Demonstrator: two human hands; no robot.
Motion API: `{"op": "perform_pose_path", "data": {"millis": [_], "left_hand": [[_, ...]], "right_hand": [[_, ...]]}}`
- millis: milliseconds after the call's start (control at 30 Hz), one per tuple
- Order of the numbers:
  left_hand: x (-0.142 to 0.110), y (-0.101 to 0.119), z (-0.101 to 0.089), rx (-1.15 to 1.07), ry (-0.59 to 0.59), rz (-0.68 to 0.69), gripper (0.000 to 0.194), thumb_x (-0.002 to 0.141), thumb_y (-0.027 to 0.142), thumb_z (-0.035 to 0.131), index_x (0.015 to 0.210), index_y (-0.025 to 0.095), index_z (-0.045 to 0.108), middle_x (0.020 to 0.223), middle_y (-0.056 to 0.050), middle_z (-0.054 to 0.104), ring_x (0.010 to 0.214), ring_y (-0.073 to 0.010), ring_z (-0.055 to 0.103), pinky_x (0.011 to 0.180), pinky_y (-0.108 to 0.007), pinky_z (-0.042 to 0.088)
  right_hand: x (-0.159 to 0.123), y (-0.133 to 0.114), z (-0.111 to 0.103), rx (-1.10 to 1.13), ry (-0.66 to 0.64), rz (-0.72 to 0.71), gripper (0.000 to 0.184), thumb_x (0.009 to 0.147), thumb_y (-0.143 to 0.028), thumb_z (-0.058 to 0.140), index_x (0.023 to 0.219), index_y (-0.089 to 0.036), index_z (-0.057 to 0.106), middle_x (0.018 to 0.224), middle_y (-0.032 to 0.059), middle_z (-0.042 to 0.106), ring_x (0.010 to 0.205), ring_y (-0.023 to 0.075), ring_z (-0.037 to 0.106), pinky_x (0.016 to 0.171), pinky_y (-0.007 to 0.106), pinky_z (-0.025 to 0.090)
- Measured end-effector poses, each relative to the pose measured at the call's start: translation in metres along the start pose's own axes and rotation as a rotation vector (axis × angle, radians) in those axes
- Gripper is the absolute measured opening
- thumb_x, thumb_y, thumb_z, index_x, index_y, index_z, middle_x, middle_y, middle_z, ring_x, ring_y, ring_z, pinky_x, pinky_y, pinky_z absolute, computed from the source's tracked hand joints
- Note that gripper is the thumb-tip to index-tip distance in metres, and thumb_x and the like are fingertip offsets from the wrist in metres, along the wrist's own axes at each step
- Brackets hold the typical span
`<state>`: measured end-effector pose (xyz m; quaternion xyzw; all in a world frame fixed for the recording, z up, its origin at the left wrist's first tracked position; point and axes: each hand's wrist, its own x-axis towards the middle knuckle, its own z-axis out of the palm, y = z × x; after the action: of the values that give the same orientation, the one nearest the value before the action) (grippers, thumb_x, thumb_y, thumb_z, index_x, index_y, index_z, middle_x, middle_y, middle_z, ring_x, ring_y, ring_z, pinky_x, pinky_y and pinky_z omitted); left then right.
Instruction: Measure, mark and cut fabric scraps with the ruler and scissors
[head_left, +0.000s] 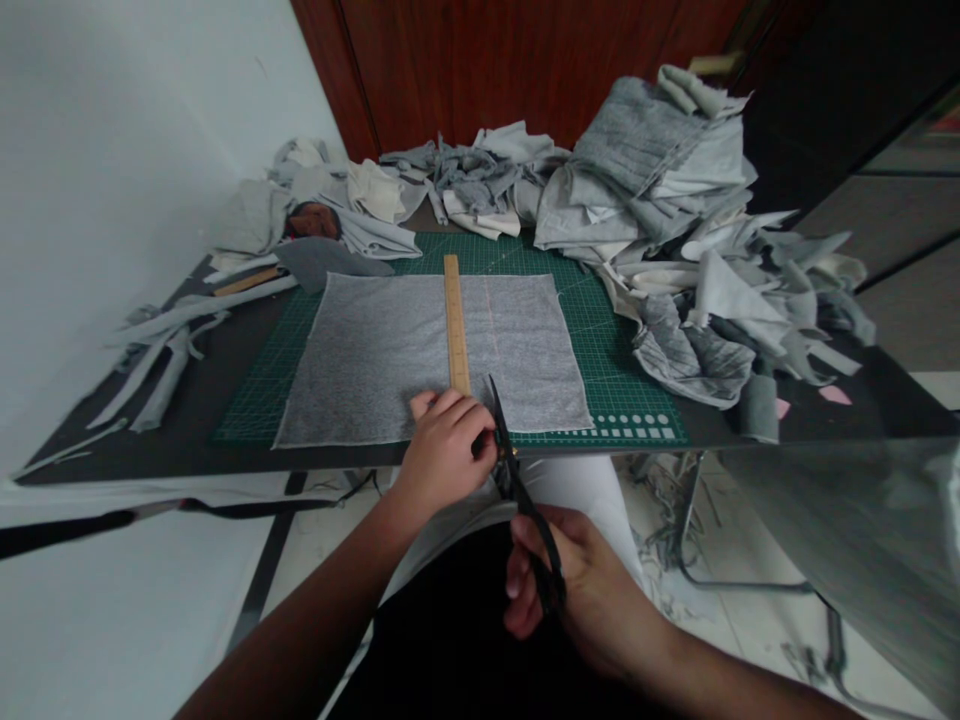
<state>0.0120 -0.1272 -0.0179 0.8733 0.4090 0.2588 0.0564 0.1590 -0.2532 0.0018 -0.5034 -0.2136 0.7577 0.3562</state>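
My left hand (pixel 448 452) sits on the near edge of the fabric (pixel 367 370), fingers curled and pressing down beside the near end of the ruler (pixel 454 320); I can't tell whether it pinches anything; my right hand (pixel 574 585) is closed around the handles of the black scissors (pixel 529 505), back from the table edge and closer to my body; the blades rise past my left fingertips, and their tips (pixel 492 385) lie over the fabric just right of the ruler, beside a faint pale line (pixel 491 320); the fabric lies flat on the green cutting mat (pixel 626 390), straight ahead of me; the ruler's long axis runs away from me across it, and the pale line runs beside it; my left hand is nearer the ruler, my right farther back; heaped grey scraps (pixel 645 190) stand beyond the mat and to my right, and loose strips (pixel 169 350) lie to my left.
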Motion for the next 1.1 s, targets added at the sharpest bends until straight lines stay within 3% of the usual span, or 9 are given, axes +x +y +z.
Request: {"op": "perform_pose_path", "data": {"millis": [300, 533, 1100], "left_hand": [[0.001, -0.001, -0.004, -0.069, -0.029, -0.017, 0.007, 0.084, 0.016, 0.063, 0.080, 0.022, 0.063, 0.082, 0.000, 0.071, 0.090, -0.0230, 0.060, 0.087, -0.046, 0.033], [0.005, -0.001, 0.000, 0.033, 0.007, -0.143, 0.008, 0.089, 0.016, 0.060, 0.091, 0.022, 0.064, 0.097, -0.006, 0.068, 0.100, -0.0286, 0.056, 0.082, -0.045, 0.036], [0.008, -0.004, -0.002, 0.029, -0.064, -0.142, 0.006, 0.087, 0.015, 0.063, 0.083, 0.020, 0.064, 0.093, -0.006, 0.066, 0.098, -0.0279, 0.055, 0.080, -0.044, 0.035]], "right_hand": [[0.007, 0.002, 0.004, -0.004, 0.005, -0.036, 0.068, 0.071, -0.079, 0.073, 0.083, -0.015, 0.057, 0.058, 0.0007, 0.061, 0.043, 0.0129, 0.060, 0.043, 0.021, 0.044], [0.010, 0.005, 0.003, 0.038, 0.011, -0.056, 0.066, 0.072, -0.076, 0.075, 0.087, -0.013, 0.059, 0.058, -0.0004, 0.060, 0.045, 0.0137, 0.061, 0.045, 0.022, 0.047], [0.016, -0.005, 0.009, 0.036, 0.032, -0.059, 0.066, 0.069, -0.076, 0.077, 0.080, -0.013, 0.059, 0.053, -0.0001, 0.060, 0.042, 0.0119, 0.060, 0.042, 0.019, 0.047]]}}
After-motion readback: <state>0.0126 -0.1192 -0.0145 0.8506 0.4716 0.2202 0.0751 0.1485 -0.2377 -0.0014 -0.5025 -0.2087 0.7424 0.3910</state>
